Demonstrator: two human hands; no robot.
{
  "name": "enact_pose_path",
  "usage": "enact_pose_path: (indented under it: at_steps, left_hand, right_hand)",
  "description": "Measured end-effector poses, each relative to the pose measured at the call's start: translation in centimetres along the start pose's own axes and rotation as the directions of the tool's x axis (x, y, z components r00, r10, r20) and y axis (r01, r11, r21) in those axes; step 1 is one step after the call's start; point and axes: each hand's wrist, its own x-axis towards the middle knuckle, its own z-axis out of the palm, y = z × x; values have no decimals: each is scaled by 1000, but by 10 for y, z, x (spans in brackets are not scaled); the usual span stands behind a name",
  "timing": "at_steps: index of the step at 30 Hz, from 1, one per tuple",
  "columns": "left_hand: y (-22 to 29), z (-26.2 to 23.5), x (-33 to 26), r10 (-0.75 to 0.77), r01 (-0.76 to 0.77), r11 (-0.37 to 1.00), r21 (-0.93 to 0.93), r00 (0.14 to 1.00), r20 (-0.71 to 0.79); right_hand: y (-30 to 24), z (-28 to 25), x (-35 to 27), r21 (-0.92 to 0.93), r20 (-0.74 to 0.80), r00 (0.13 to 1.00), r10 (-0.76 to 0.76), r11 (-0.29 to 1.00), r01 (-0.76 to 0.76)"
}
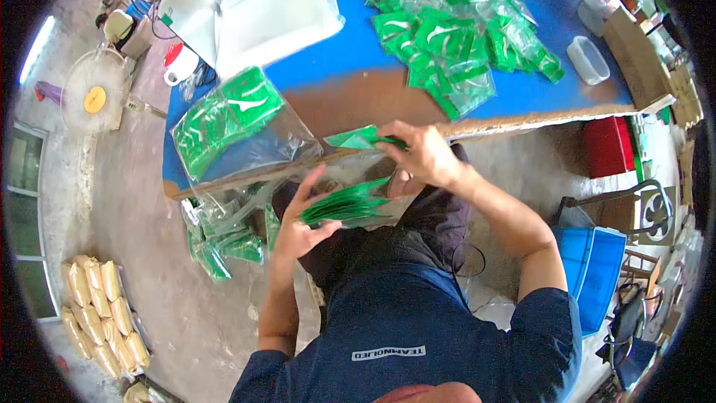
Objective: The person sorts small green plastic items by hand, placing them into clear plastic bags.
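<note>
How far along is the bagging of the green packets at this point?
Looks done: one clear bag filled with green packets lies on the blue table. In hand: the left hand holds a stack of packets, and the right hand grips a single packet. Apparently left: a big loose pile on the table and some packets on the floor.
</note>
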Motion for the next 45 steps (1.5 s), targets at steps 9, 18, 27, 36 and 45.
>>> enact_pose_path:
  at_steps: [9,18,27,36,45]
  left_hand:
    - [22,12,27,316,-356,900,251,931,184]
    - [-26,18,20,107,-128,945,-302,990,-88]
    - [-53,43,2,-193,-38,404,-914,973,-126]
    - [-65,51,5,-278,-14,427,-904,949,-147]
    - [-44,45,13,-238,25,597,-802,960,-148]
  right_hand:
    - [-13,-24,-1,123,496,867,52,984,-130]
    - [76,-51,73,-144,-463,878,119,968,-207]
    - [136,-14,71,-665,-177,984,7,736,-125]
    - [105,-30,62,-717,88,945,-315,638,279]
    - [-31,-51,44,-718,-401,770,-496,693,72]
